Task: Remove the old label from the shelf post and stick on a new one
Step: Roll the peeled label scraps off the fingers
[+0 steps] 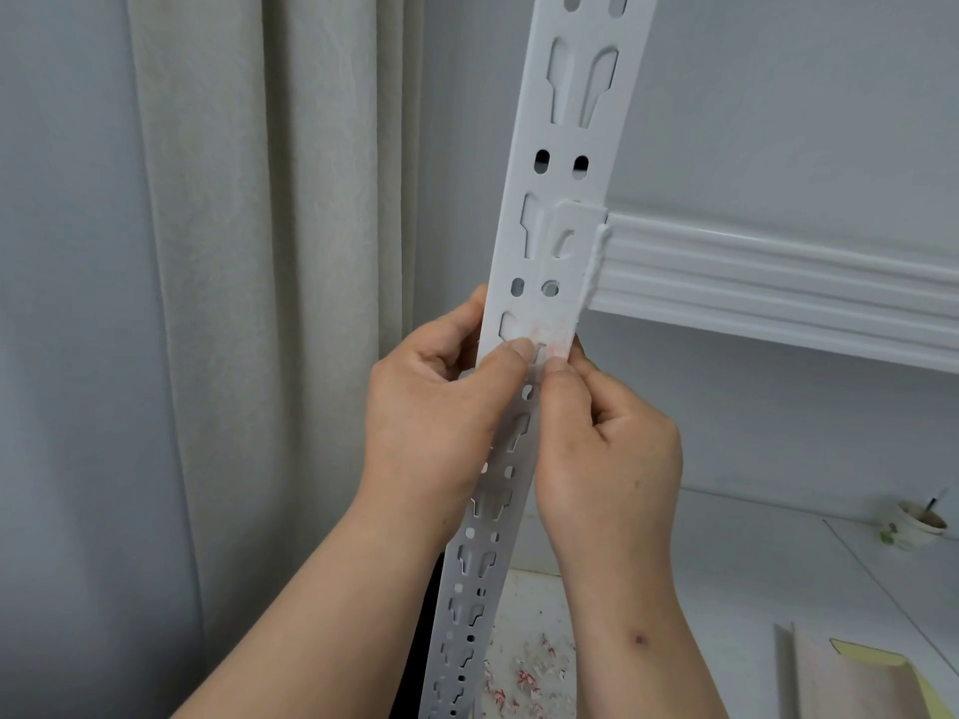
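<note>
Left hand (441, 407): fingers curled round the left edge of the white perforated steel shelf post (558, 199), thumb tip pressed flat on its face; it grasps and steadies the post. Right hand (607, 454): fingers curled, thumb and forefinger tips at the post's right edge, working at the faint pinkish remnant of the old paper label (545, 334); whether a flap is actually pinched between them, cannot tell. The remnant sits on the post's front face just above both thumbs, just below the joint with the white ribbed shelf beam (778, 282). Handling judgement: post is stiff, smooth painted metal, fixed in the frame, so it will take firm scraping pressure; slot edges may be sharp. Residue looks thin, weak and well stuck, likely to tear into crumbs rather than lift whole; best taken at a raised corner or edge with a nail and peeled low along the surface. Red and white paper scraps (524, 677) lie on the speckled surface (539, 594) below, consistent with that. No new label identifiable. Farther right: white tabletop (726, 563) with a small paper cup (916, 526) holding a stick.
</note>
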{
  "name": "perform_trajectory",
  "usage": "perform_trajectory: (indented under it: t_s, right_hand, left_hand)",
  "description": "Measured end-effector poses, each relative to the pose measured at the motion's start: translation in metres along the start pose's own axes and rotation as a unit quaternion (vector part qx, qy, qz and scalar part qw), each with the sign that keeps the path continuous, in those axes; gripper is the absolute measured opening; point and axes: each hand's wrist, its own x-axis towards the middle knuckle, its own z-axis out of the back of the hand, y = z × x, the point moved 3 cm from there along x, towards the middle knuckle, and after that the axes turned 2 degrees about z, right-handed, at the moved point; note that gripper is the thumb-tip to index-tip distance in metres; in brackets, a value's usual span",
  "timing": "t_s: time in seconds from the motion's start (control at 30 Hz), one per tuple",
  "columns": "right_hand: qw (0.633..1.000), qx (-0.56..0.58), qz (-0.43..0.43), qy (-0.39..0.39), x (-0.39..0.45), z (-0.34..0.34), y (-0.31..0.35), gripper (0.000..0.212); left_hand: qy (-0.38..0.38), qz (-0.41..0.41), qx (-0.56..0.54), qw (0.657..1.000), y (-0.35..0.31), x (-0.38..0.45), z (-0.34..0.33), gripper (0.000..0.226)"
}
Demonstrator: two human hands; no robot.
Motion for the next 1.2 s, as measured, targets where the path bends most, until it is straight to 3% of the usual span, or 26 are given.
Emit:
perform_trajectory:
  t_s: [0.17, 0.3, 0.57, 0.73, 0.83, 0.93, 1.07, 1.2]
  right_hand:
    - [1.0, -0.02, 0.004, -0.002, 0.001, 0.0, -0.001, 0.033]
    - [1.0, -0.005, 0.005, 0.021, 0.0, 0.0, -0.001, 0.025]
    - [0.997, 0.043, -0.012, 0.068, -0.015, 0.0, -0.013, 0.044]
    - [0.998, 0.028, 0.001, -0.053, -0.029, 0.003, -0.033, 0.032]
    - [0.995, 0.029, 0.006, -0.094, -0.029, 0.008, -0.036, 0.008]
    - [0.996, 0.033, -0.002, -0.079, -0.028, 0.012, -0.036, 0.013]
    - [0.998, 0.018, 0.002, -0.054, -0.03, 0.009, -0.036, 0.022]
    - [0.998, -0.012, 0.029, -0.049, -0.032, 0.007, -0.04, 0.032]
  left_hand:
    - [-0.005, 0.003, -0.01, 1.0, 0.0, 0.0, -0.001, 0.036]
    - [-0.006, 0.006, -0.002, 1.0, -0.001, -0.001, 0.0, 0.038]
    - [0.007, 0.004, 0.066, 0.998, 0.005, -0.014, 0.002, 0.057]
    - [-0.064, 0.013, 0.067, 0.996, 0.032, -0.037, 0.016, 0.042]
    - [-0.126, 0.009, 0.08, 0.989, 0.042, -0.043, 0.023, 0.032]
    - [-0.165, -0.041, 0.128, 0.977, 0.037, -0.042, 0.025, 0.035]
    - [-0.159, -0.134, 0.216, 0.954, 0.03, -0.045, 0.021, 0.013]
    - [-0.13, -0.214, 0.275, 0.928, 0.027, -0.048, 0.014, 0.024]
